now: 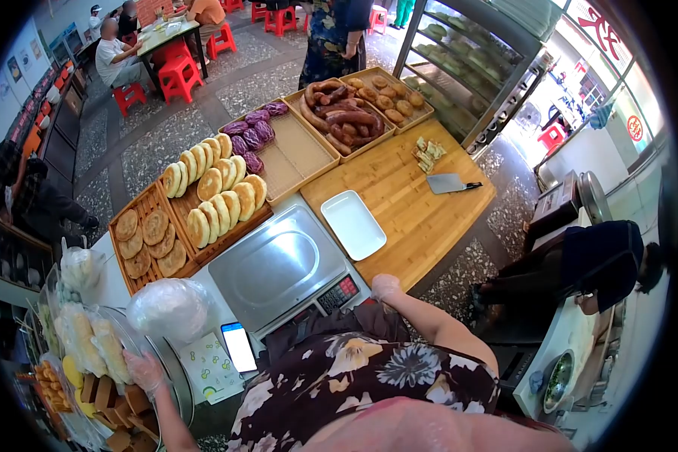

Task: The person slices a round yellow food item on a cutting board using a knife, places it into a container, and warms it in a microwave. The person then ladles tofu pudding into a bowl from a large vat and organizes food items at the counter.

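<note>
My left hand (pixel 143 371), in a clear plastic glove, is at the lower left beside plastic-wrapped food (pixel 109 350) and above brown blocks (pixel 117 407); whether it grips anything is unclear. My right hand (pixel 386 287), also gloved, rests at the near edge of the wooden board (pixel 422 218), just right of the scale (pixel 279 260). Its fingers look curled, and I cannot make out anything in them. A white tray (pixel 353 224) lies on the board beyond that hand. Farther back are a cleaver (pixel 446 183) and a small heap of chopped food (pixel 428 154).
Trays of flatbreads (pixel 154 237), pale buns (pixel 218 188), purple buns (pixel 252 135), sausages (pixel 343 117) and golden pastries (pixel 392 94) line the far side. A plastic-wrapped bundle (pixel 169 309) and a phone (pixel 238 347) sit near me. One person stands beyond the trays, another at right.
</note>
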Tool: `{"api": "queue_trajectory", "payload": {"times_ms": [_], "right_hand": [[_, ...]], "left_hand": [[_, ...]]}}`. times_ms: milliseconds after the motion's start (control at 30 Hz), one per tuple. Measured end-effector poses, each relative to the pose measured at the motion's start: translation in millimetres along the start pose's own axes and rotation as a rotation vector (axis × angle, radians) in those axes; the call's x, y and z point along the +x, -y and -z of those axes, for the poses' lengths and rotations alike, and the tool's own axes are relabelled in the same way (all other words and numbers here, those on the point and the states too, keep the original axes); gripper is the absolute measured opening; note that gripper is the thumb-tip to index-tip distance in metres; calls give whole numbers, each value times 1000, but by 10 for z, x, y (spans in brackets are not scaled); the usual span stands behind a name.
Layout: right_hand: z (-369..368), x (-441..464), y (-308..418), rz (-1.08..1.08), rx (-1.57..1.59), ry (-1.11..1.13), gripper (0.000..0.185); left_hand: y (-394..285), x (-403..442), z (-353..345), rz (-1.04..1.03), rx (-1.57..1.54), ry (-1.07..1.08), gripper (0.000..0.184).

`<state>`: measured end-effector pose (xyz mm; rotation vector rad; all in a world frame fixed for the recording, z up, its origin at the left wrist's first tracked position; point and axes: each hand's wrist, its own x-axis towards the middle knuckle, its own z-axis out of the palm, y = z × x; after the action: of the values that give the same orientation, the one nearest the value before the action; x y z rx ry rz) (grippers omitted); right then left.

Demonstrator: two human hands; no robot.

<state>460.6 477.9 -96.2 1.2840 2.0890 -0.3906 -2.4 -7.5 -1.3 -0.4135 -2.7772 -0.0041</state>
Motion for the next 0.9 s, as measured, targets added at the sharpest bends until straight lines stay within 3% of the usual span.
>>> {"api": "queue_trajectory", "payload": {"times_ms": [767, 833, 900], "right_hand": [[-52, 19, 38, -62, 14, -17, 21], [-42, -5, 42, -55, 5, -26, 21], [-29, -23, 48, -47, -4, -35, 21]], "left_hand": [[-107, 7, 94, 54, -11, 40, 55], [-22, -3, -24, -21, 29, -65, 54], [-80, 2, 54, 0, 23, -36, 54]]}}
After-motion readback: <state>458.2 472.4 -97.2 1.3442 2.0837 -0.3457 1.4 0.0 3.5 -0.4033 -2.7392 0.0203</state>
